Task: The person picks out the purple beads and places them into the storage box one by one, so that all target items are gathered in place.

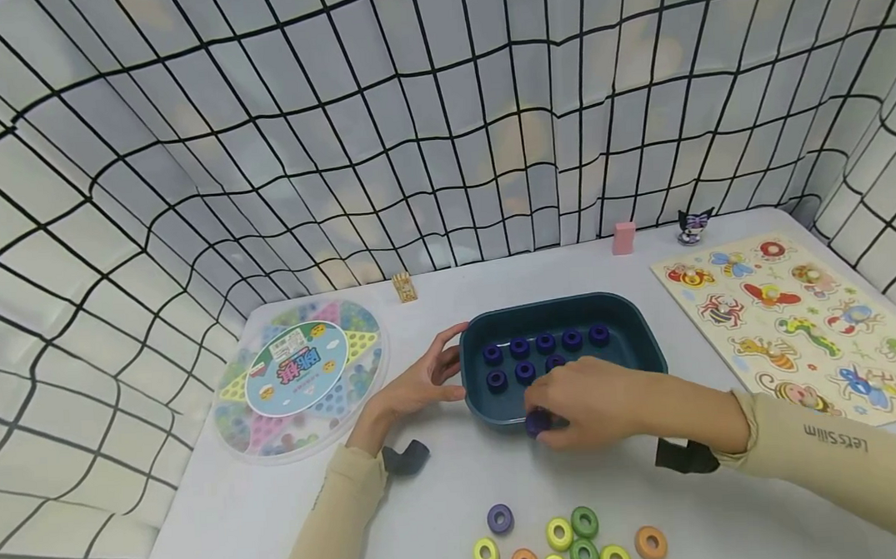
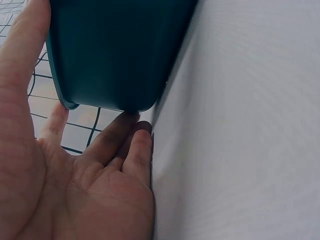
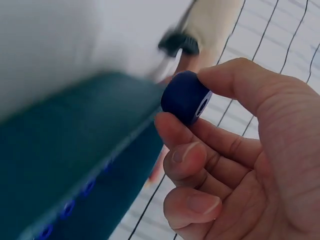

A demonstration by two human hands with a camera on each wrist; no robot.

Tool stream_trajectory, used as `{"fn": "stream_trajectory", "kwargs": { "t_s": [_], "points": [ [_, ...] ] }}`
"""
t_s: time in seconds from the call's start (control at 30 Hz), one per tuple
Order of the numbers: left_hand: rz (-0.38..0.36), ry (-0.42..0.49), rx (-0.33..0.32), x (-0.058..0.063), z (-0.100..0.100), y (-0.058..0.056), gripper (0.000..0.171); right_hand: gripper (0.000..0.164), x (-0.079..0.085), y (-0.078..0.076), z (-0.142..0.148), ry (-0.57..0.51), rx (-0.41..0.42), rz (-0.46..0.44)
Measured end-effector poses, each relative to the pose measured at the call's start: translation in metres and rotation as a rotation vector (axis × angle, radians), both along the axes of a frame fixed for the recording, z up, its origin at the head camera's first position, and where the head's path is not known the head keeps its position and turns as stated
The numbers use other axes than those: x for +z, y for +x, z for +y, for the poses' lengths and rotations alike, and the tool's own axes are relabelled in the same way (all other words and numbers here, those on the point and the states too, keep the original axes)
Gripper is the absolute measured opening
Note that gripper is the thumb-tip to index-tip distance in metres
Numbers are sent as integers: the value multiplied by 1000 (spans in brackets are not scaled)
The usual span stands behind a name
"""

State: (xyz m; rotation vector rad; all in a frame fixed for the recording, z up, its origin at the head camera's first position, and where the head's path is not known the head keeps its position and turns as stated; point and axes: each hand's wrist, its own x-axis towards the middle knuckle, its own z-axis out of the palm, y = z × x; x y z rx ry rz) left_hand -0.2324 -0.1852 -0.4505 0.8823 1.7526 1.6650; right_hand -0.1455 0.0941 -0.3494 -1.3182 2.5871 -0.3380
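A dark teal tray holds two rows of dark purple ring beads. My right hand is over the tray's near rim and pinches a purple ring bead between thumb and fingers. Its hole faces sideways in the right wrist view. The hand hides part of the front row. At the tray's left end, my left hand rests with thumb and fingers spread against the outside wall. In the left wrist view its fingertips touch the tray, and the palm faces it.
Loose yellow, green, orange and purple rings lie at the near edge. A round Chinese checkers board stands left, an insect puzzle board right. Small figures and a pink block sit by the netted back wall.
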Motion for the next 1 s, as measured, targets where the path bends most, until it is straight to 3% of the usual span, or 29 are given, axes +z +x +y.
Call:
{"fn": "stream_trajectory", "kwargs": {
  "t_s": [0.37, 0.57, 0.8, 1.0],
  "points": [
    [-6, 8, -5, 0, 0, 1, 93, 31, -6, -55, 37, 75, -184, -34],
    [-5, -12, 3, 1, 0, 1, 92, 32, -16, -79, 50, 157, -207, -57],
    [-14, -13, -11, 19, 5, 10, 92, 32, -25, -86, 50, 192, -202, -68],
    [-1, 9, -9, 17, 5, 9, 93, 32, -32, -83, 46, 221, -194, -52]
  ]
}}
